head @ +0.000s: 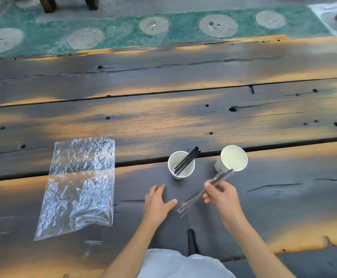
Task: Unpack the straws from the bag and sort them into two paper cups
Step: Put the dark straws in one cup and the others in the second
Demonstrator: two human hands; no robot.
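Two white paper cups stand on the dark wooden table. The left cup (pixel 181 165) holds a few black straws (pixel 187 159) that lean toward the upper right. The right cup (pixel 232 158) looks empty inside. My right hand (pixel 221 194) grips a blurred bundle of dark straws (pixel 201 194), whose upper ends reach the right cup's near rim. My left hand (pixel 157 199) rests flat on the table with its fingers spread and nothing in it, just below the left cup. A clear plastic bag (pixel 79 183) lies flat and crumpled on the left.
The table (pixel 183 117) is made of wide dark planks with gaps, knots and holes. Beyond its far edge is a green floor with round stone discs (pixel 217 25) and wooden furniture legs (pixel 49 5). A white garment (pixel 179 263) shows at the bottom.
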